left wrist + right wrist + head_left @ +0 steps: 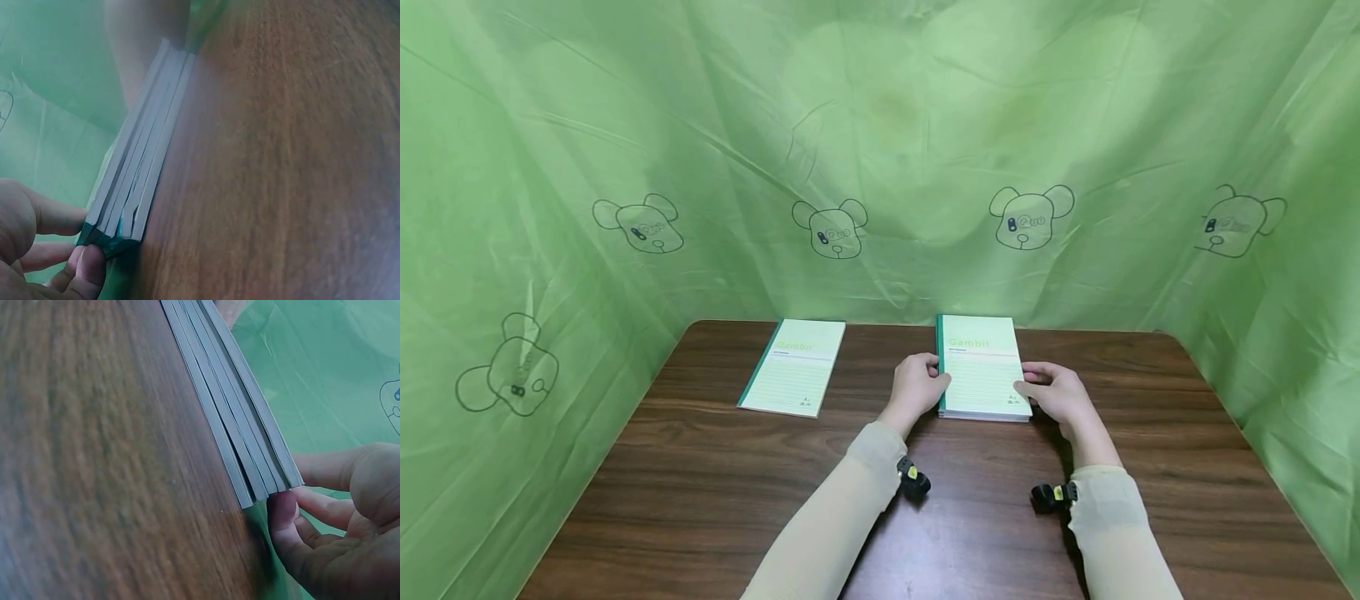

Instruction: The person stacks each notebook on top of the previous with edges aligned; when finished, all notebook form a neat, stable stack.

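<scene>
A stack of several notebooks (981,367), with pale covers and a dark green spine along its left side, lies on the table near the back edge. My left hand (917,385) grips its spine side near the front corner, thumb at the top cover. At the opposite side, my right hand (1060,393) holds the right edge, thumb on the top cover and curled fingers against the side. The page ends of the stack (140,147) show slightly uneven layers in the left wrist view. In the right wrist view, narrow gaps part some of the notebooks (234,412).
Another notebook (793,371) of the same look lies flat and slightly slanted to the left. Brown wood-grain tabletop (700,500) extends around both. A green curtain (925,150) printed with bear heads encloses the back and sides.
</scene>
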`<action>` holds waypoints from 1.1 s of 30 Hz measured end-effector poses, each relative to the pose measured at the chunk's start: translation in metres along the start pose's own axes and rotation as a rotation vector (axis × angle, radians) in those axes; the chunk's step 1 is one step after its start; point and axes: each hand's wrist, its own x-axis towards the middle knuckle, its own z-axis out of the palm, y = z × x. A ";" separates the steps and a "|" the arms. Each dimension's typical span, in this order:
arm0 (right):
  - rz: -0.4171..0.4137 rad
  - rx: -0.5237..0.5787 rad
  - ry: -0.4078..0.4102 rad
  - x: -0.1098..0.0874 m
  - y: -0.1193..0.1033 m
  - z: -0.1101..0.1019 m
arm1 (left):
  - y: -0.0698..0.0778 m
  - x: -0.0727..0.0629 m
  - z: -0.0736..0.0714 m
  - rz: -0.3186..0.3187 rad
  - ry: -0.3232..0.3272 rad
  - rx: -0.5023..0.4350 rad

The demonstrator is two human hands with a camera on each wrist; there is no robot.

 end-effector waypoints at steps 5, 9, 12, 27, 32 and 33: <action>0.006 -0.001 0.011 0.001 0.002 0.002 | 0.008 -0.006 -0.004 0.004 -0.010 0.047; 0.012 -0.023 0.033 0.001 0.002 0.005 | 0.011 -0.008 -0.005 0.001 -0.011 0.073; 0.018 -0.038 0.038 -0.001 -0.001 0.006 | 0.011 -0.008 -0.006 -0.005 -0.012 0.060; -0.061 0.007 0.061 -0.024 -0.051 0.006 | 0.016 -0.006 -0.049 0.083 -0.092 0.067; -0.116 0.055 0.018 -0.030 -0.068 0.024 | 0.009 -0.015 -0.084 0.144 -0.104 0.058; -0.117 0.050 0.007 -0.031 -0.072 0.029 | 0.005 -0.015 -0.090 0.153 -0.098 0.060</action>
